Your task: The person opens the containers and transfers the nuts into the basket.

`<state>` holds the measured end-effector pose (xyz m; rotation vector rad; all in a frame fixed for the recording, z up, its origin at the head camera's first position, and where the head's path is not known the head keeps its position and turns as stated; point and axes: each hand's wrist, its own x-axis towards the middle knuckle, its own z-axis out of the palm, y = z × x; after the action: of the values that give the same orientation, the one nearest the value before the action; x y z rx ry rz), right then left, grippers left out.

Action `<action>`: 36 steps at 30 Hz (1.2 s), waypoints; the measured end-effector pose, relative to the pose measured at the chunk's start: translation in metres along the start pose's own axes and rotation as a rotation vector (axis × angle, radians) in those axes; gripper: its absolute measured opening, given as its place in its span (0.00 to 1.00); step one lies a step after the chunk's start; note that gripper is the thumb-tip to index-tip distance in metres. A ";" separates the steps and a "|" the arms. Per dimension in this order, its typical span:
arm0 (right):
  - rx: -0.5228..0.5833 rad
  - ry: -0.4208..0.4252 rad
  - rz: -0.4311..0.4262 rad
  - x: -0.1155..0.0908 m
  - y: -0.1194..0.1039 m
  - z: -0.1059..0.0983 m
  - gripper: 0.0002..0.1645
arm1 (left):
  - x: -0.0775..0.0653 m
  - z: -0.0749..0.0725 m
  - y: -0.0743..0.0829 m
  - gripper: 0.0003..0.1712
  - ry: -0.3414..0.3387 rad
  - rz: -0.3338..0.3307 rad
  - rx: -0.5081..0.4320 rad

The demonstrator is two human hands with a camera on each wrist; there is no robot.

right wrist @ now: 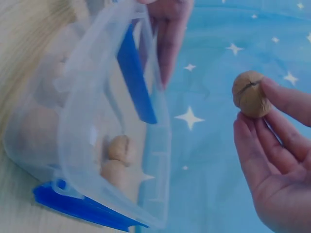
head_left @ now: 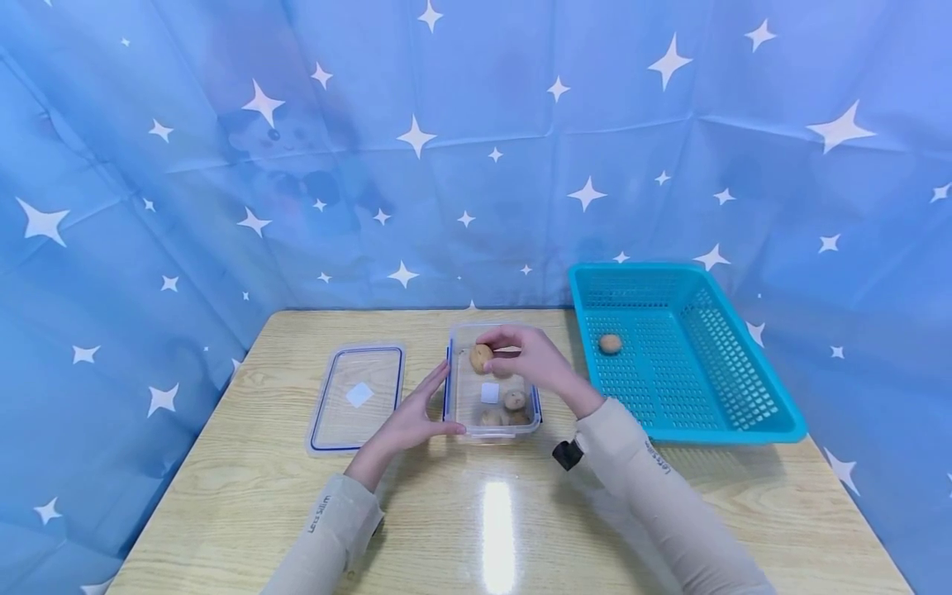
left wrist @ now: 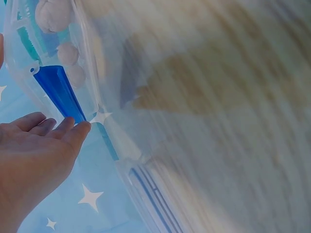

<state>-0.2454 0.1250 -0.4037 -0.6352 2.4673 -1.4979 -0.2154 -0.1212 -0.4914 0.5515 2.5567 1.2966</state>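
My right hand (head_left: pixel 531 357) pinches a walnut (right wrist: pixel 250 94) between thumb and fingertips. In the head view, the walnut is over the back part of a clear plastic food container (head_left: pixel 468 401). Several more walnuts (head_left: pixel 515 400) lie inside, mostly toward the container's front. My left hand (head_left: pixel 416 417) rests along the container's left side with its fingers extended, thumb at the front corner. In the left wrist view, its fingertips touch a blue side latch (left wrist: pixel 60 92), which hangs unfastened. The container has no lid on it.
Left of the container, its clear lid (head_left: pixel 357 426) with a blue seal lies flat on the wooden table (head_left: pixel 253 496). A turquoise basket (head_left: pixel 729 435) stands on the right with one walnut (head_left: pixel 610 344) in it. Behind hangs a blue star-patterned curtain (head_left: pixel 491 231).
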 end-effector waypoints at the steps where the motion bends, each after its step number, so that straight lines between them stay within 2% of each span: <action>1: 0.000 0.009 0.000 0.000 -0.002 -0.002 0.24 | 0.000 0.000 0.000 0.61 0.001 -0.003 0.002; 12: 0.010 0.104 -0.068 -0.002 -0.016 -0.030 0.23 | 0.000 0.000 0.001 0.61 -0.005 -0.008 -0.004; 21: -0.017 0.149 -0.028 -0.002 -0.016 -0.053 0.23 | 0.000 0.000 0.000 0.62 -0.006 -0.010 0.002; 28: -0.041 0.208 0.043 -0.003 -0.016 -0.071 0.24 | 0.000 0.000 0.000 0.62 -0.010 -0.014 -0.001; 36: -0.097 0.281 0.040 -0.009 -0.011 -0.089 0.24 | 0.000 -0.001 0.000 0.62 -0.012 -0.017 0.005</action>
<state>-0.2678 0.1954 -0.3520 -0.4122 2.7565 -1.5540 -0.2151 -0.1217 -0.4906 0.5362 2.5501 1.2777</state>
